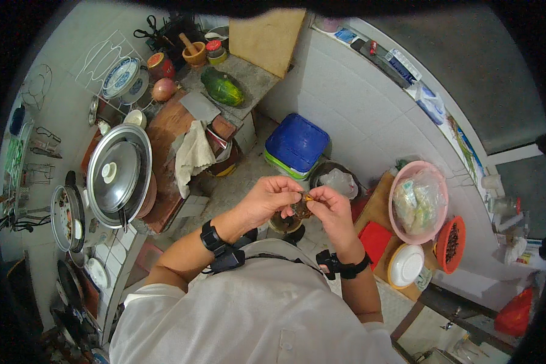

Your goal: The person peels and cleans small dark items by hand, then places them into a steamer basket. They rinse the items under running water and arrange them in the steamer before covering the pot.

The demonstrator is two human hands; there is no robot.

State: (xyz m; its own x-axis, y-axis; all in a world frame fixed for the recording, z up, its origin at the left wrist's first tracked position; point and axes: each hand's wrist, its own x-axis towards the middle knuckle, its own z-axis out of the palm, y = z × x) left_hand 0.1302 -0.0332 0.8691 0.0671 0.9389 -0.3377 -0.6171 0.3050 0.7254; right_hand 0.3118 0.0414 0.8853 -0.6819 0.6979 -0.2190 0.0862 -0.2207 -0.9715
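In front of my body both hands are close together, fingertips nearly meeting. My left hand (273, 198) pinches the left side of a small dark brown piece (301, 207) whose kind I cannot tell. My right hand (331, 210) holds a small orange-yellow bit (308, 198) at its top right, between thumb and forefinger. Directly beneath them a bowl-like container (284, 225) shows partly; the hands hide much of it and its contents are unclear. A black band is strapped round each wrist.
At left, a worktop holds a lidded steel pan (118, 175), a beige cloth (193, 152) and a green gourd-like vegetable (222, 86). Ahead stand a blue-lidded box (296, 139) and a bin with a plastic bag (339, 182). At right are a pink basin (441, 207) and an orange basket (459, 255).
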